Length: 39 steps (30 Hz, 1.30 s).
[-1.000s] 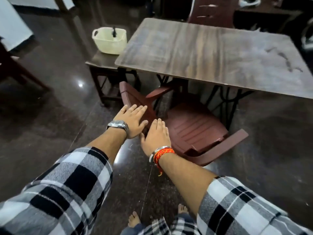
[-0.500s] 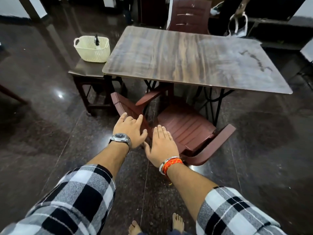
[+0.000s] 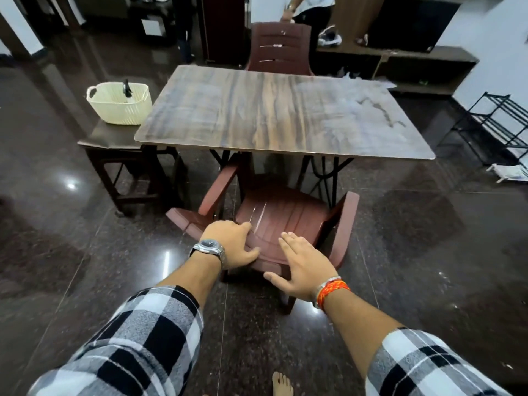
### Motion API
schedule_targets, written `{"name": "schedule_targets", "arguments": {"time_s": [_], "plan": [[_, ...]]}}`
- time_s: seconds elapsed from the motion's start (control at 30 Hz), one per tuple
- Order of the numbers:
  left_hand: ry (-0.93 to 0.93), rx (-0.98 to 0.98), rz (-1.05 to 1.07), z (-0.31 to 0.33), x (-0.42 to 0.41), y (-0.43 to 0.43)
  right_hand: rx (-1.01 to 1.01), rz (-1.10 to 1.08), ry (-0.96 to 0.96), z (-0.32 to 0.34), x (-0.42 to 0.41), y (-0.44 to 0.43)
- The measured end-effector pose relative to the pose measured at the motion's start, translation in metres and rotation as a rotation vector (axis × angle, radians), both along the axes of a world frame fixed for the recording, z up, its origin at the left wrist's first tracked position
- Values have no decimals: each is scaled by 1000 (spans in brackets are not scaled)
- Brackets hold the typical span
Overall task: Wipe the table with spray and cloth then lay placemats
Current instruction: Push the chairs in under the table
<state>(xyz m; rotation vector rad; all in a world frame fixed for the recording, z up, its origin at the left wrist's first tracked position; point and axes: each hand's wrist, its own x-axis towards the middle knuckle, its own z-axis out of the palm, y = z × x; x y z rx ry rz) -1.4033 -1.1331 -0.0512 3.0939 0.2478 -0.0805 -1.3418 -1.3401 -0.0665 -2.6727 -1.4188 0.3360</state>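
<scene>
A wooden table (image 3: 274,115) with a streaky, dusty top stands ahead of me. A dark red plastic chair (image 3: 285,212) is pushed partly under its near edge, with the backrest toward me. My left hand (image 3: 231,242) curls over the top of the chair's backrest and grips it. Flat against the backrest to the right lies my right hand (image 3: 298,267), fingers spread. A cream plastic basket (image 3: 120,105) with a black spray nozzle (image 3: 126,88) sticking out sits on a small dark side table (image 3: 114,138) at the left. No cloth or placemats show.
A second red chair (image 3: 278,50) stands at the table's far side, with another person's hand on its top. A black wire rack (image 3: 497,124) is at the right, and a low shelf unit (image 3: 414,64) at the back. The floor is dark polished stone.
The chair now stands square to the table instead of turned sideways. My left hand has closed over the backrest, my right hand has slid right, and my view has shifted to face the table.
</scene>
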Motion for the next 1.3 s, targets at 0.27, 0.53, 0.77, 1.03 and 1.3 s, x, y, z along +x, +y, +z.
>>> {"name": "schedule_targets", "arguments": {"time_s": [0.27, 0.53, 0.77, 1.03, 1.3], "plan": [[118, -255, 1, -15, 17, -38, -50, 62, -1, 1, 41, -47], [115, -341, 69, -16, 41, -72, -106, 148, -35, 3, 90, -73], [126, -321, 6, -19, 66, -90, -111, 134, -26, 0, 129, -98], [1, -115, 122, -36, 64, -83, 106, 22, -8, -4, 89, -61], [24, -107, 166, -30, 69, -84, 74, -7, -46, -8, 99, -52]]}}
